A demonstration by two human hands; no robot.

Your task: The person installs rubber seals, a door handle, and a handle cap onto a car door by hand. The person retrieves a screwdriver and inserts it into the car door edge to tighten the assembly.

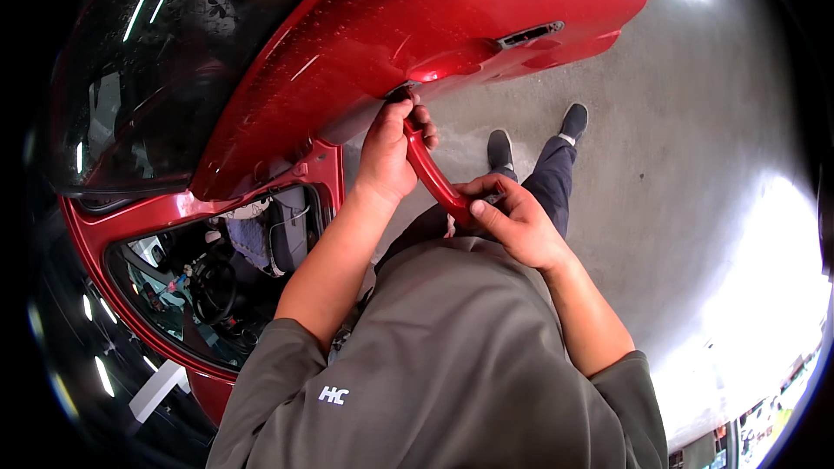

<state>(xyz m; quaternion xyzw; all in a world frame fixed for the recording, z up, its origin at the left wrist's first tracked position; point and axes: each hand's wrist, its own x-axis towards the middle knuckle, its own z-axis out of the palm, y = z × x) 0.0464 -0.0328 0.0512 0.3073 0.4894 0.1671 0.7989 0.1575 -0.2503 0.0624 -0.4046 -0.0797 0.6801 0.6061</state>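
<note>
A curved, glossy red car door handle [432, 172] spans the gap between my two hands, in front of my body. My left hand [391, 146] is closed round its upper end, close to the red car panel [417, 0]. At the lower end, my right hand [519, 219] pinches the handle between thumb and fingers. A dark opening [532, 34] shows in the panel at the upper right. Another small opening [404, 89] lies just above my left hand, partly covered by it.
Left of my arm is a red-framed car window [221, 274], with a steering wheel [215, 289] and a seat visible through it. Dark glass [165, 61] stretches across the upper left. My shoes [573, 120] stand on the grey concrete floor [678, 130].
</note>
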